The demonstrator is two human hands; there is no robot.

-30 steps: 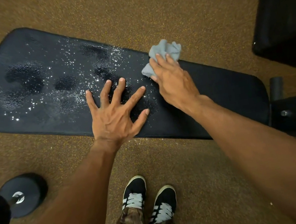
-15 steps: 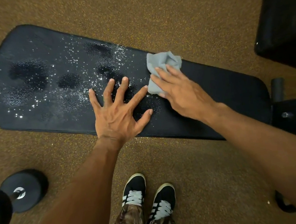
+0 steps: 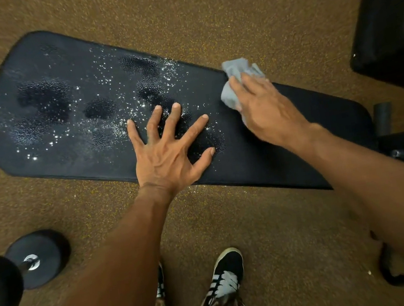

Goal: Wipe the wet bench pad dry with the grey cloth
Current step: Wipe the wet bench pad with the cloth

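The right hand (image 3: 265, 112) presses the bunched grey cloth (image 3: 235, 73) flat-fingered at the bench pad's (image 3: 64, 152) upper edge, right of centre, while the splayed left hand (image 3: 167, 152), holding nothing, could smear droplets (image 3: 107, 85) onto the dry part.

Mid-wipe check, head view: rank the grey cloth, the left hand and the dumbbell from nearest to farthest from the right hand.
1. grey cloth: under the right hand, at the pad's far edge.
2. left hand: flat on the bench pad, just to its left.
3. dumbbell: on the floor, far left.
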